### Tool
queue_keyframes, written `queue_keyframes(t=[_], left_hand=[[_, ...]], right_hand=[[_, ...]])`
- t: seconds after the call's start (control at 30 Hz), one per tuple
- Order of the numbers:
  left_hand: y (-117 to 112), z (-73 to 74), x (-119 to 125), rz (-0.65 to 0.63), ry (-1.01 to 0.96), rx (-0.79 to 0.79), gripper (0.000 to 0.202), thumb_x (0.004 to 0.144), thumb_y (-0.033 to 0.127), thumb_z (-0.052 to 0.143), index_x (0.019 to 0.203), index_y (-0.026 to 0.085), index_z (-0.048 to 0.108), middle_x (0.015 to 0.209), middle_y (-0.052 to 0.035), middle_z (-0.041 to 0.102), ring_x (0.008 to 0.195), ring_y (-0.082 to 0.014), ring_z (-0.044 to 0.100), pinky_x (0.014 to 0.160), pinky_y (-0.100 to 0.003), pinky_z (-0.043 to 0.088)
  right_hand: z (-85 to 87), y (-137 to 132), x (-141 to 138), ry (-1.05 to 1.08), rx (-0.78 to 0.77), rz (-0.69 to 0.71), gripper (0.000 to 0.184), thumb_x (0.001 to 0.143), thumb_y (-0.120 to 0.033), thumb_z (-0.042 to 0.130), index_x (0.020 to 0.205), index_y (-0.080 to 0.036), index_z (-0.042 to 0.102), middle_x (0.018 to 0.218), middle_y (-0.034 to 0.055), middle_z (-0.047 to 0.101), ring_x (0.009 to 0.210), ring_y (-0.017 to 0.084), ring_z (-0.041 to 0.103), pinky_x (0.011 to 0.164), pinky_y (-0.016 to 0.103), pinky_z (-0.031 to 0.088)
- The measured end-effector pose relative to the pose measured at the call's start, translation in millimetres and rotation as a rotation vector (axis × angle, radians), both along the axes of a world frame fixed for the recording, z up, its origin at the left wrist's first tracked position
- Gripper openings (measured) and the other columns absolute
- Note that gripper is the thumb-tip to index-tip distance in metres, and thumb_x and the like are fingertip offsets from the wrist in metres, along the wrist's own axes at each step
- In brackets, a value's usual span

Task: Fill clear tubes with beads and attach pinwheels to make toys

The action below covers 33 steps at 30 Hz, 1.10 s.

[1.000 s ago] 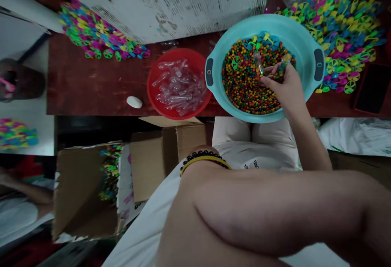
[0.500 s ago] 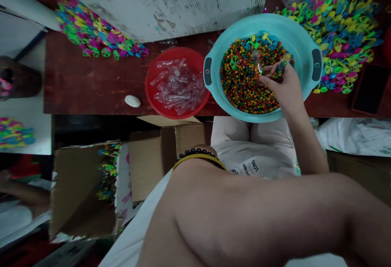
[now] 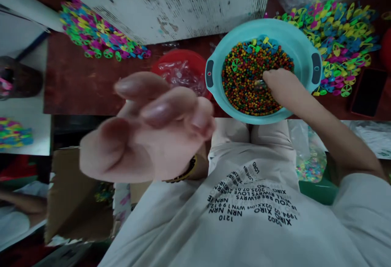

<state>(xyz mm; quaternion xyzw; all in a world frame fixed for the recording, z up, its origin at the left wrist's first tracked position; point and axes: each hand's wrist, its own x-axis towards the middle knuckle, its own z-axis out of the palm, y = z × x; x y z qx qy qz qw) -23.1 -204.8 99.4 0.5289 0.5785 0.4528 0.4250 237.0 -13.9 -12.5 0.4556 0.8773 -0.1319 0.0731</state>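
Observation:
My left hand is raised close to the camera, palm showing, its fingers loosely curled and apart. Nothing shows in it. It covers part of a red bowl of clear plastic tubes. My right hand reaches down into a light-blue basin with its fingers closed round a small clear plastic tube. The tube's end lies against the small multicoloured balls that fill the basin's bottom. Several blue, yellow and green plastic pieces rest on the balls at the far side.
Piles of coloured plastic pieces lie at the right and far left of the red-brown table. A dark phone is at the right edge. A white box stands behind. An open carton sits below left, near another person's arm.
My left arm has swung away from across my lap, and its hand now appears raised at left. My right hand has turned and lowered the tube to the balls.

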Motion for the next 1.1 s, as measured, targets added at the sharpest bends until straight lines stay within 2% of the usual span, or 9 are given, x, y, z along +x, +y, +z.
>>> queue_keyframes(t=[0.17, 0.27, 0.37, 0.47, 0.57, 0.67, 0.83, 0.97, 1.1], left_hand=[[19, -5.1, 2, 0.201, -0.273, 0.069, 0.032, 0.093, 0.069, 0.048, 0.123, 0.068, 0.060, 0.121, 0.0150, 0.076, 0.141, -0.0299, 0.058, 0.092, -0.055, 0.065], [27, -16.4, 8, 0.210, -0.424, 0.163, 0.027, 0.094, 0.059, 0.053, 0.116, 0.052, 0.068, 0.117, 0.0061, 0.075, 0.124, -0.0253, 0.066, 0.086, -0.045, 0.065], [45, -36.3, 10, 0.174, -0.484, 0.242, 0.021, 0.102, 0.046, 0.052, 0.106, 0.039, 0.071, 0.103, -0.0010, 0.070, 0.098, -0.0185, 0.069, 0.082, -0.037, 0.064], [69, -62.1, 9, 0.145, -0.142, 0.318, 0.021, 0.109, 0.039, 0.050, 0.108, 0.034, 0.071, 0.098, -0.0016, 0.070, 0.094, -0.0172, 0.069, 0.091, -0.038, 0.061], [92, -86.4, 14, -0.014, 0.346, 0.296, 0.025, 0.110, 0.033, 0.048, 0.120, 0.028, 0.070, 0.116, -0.0051, 0.075, 0.114, -0.0217, 0.069, 0.110, -0.045, 0.056], [109, -104.4, 27, -0.159, 0.594, 0.268, 0.035, 0.110, 0.025, 0.041, 0.133, 0.025, 0.067, 0.131, -0.0075, 0.074, 0.127, -0.0249, 0.064, 0.119, -0.052, 0.049], [119, -122.1, 39, -0.046, 0.606, 0.281, 0.036, 0.109, 0.023, 0.042, 0.140, 0.024, 0.060, 0.127, -0.0061, 0.075, 0.124, -0.0217, 0.067, 0.116, -0.046, 0.054], [133, -125.5, 25, -0.007, 0.618, 0.250, 0.031, 0.109, 0.024, 0.043, 0.131, 0.023, 0.066, 0.126, -0.0069, 0.076, 0.120, -0.0217, 0.070, 0.111, -0.042, 0.057], [161, -121.3, 14, -0.112, 0.869, 0.140, 0.027, 0.108, 0.025, 0.048, 0.121, 0.022, 0.072, 0.124, -0.0095, 0.077, 0.117, -0.0269, 0.071, 0.102, -0.041, 0.058]], right_hand=[[-23.5, 13, -36, 0.060, -0.175, 0.086, 0.031, 0.088, 0.002, 0.051, 0.109, -0.011, 0.069, 0.112, 0.0194, 0.077, 0.110, 0.035, 0.073, 0.090, 0.038, 0.053], [-32.1, 22, -54, 0.190, -0.278, -0.029, 0.020, 0.082, -0.002, 0.067, 0.096, -0.016, 0.068, 0.108, 0.0151, 0.077, 0.110, 0.035, 0.073, 0.094, 0.041, 0.058], [-31.9, 25, -54, 0.457, -0.535, -0.237, 0.028, 0.072, -0.004, 0.081, 0.082, -0.022, 0.062, 0.090, 0.0079, 0.074, 0.095, 0.033, 0.075, 0.089, 0.048, 0.064], [-30.2, 21, -38, 0.864, -0.912, -0.468, 0.033, 0.067, -0.004, 0.084, 0.080, -0.023, 0.061, 0.086, 0.0036, 0.072, 0.084, 0.028, 0.075, 0.086, 0.054, 0.068], [-28.0, 14, -21, 1.071, -1.090, -0.532, 0.037, 0.064, -0.008, 0.091, 0.083, -0.022, 0.063, 0.093, 0.0042, 0.073, 0.085, 0.025, 0.075, 0.089, 0.056, 0.070], [-24.8, 9, -13, 1.176, -1.108, -0.535, 0.042, 0.063, -0.015, 0.095, 0.086, -0.022, 0.061, 0.099, 0.0036, 0.071, 0.090, 0.023, 0.075, 0.089, 0.051, 0.071], [-24.4, 6, -11, 1.233, -1.062, -0.574, 0.050, 0.057, -0.023, 0.097, 0.084, -0.023, 0.054, 0.101, 0.0023, 0.072, 0.088, 0.021, 0.073, 0.084, 0.046, 0.070], [-27.4, 8, -8, 1.261, -0.865, -0.531, 0.049, 0.059, -0.028, 0.094, 0.082, -0.024, 0.051, 0.106, 0.0034, 0.075, 0.102, 0.025, 0.074, 0.102, 0.051, 0.061], [-29.0, 9, -6, 1.271, -0.673, -0.524, 0.047, 0.064, -0.038, 0.093, 0.080, -0.025, 0.050, 0.105, 0.0045, 0.077, 0.116, 0.029, 0.072, 0.114, 0.053, 0.051]])
